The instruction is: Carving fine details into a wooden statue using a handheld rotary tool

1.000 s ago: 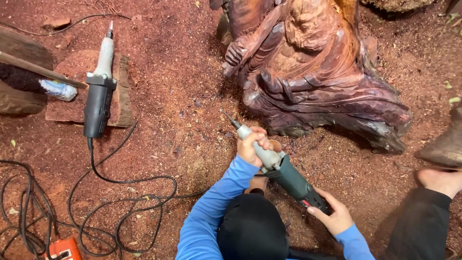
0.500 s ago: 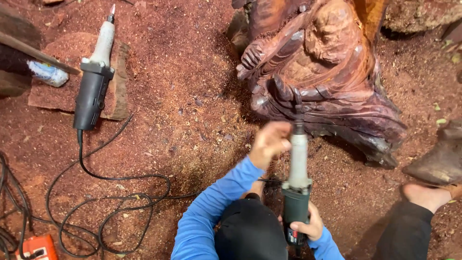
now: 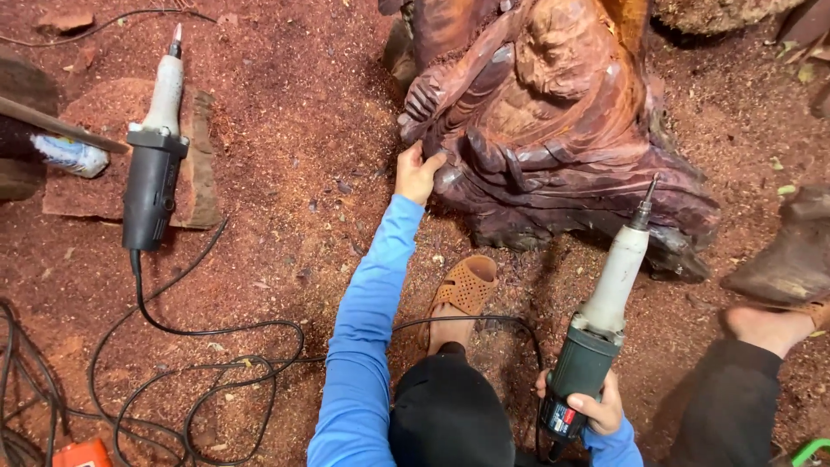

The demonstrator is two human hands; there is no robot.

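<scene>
A large reddish-brown carved wooden figure lies on sawdust-covered ground. My left hand, in a blue sleeve, rests on the lower left edge of the carving, fingers curled against the wood. My right hand grips the dark green body of a corded die grinder. Its grey nose and bit point up toward the carving's base, and the bit tip is close to the wood. My foot in a tan sandal sits between my arms.
A second die grinder lies on a flat wooden block at left, its black cord looping over the sawdust. An orange object is at bottom left. A bare foot and a wood chunk are at right.
My left hand has let go of the grinder and moved up onto the carving. My right hand has swung the grinder to the right, so it now points up at the carving's base.
</scene>
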